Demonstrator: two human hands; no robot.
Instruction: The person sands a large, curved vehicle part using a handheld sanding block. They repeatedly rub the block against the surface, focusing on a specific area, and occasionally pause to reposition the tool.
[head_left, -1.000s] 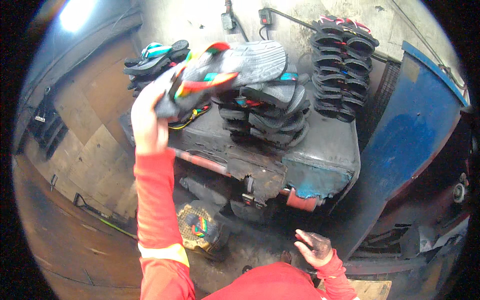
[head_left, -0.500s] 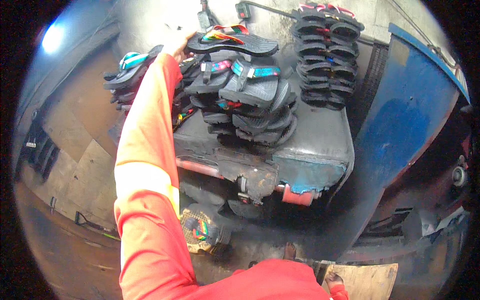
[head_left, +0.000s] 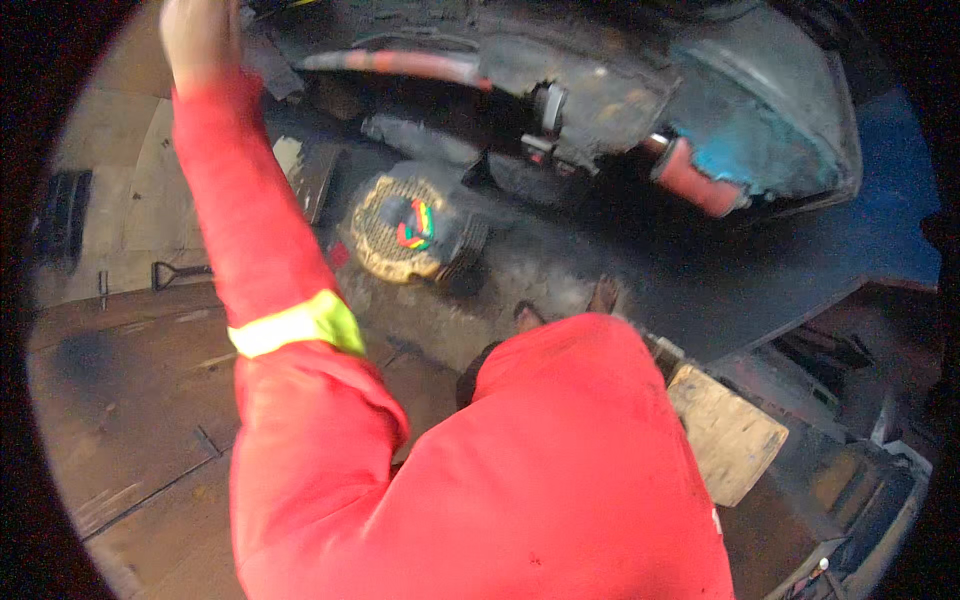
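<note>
1. Sandal with striped straps lies on a round, yellowish stand, presumably to keep it off the floor.
2. I see the left arm stretched forward, probably for reach, putting the left hand at the upper edge, left of the bench.
3. Its fingers are blurred and cut off; I can't tell whether they grip anything.
4. Right hand: out of my view. Shadow hides the bench's underside.

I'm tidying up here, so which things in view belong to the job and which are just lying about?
Likely in the job:
dark sandal with red, yellow and green straps
yellow, round, mesh-patterned stand under it

Apparently lying about:
pale rectangular wooden board
black loop-ended handle
</note>
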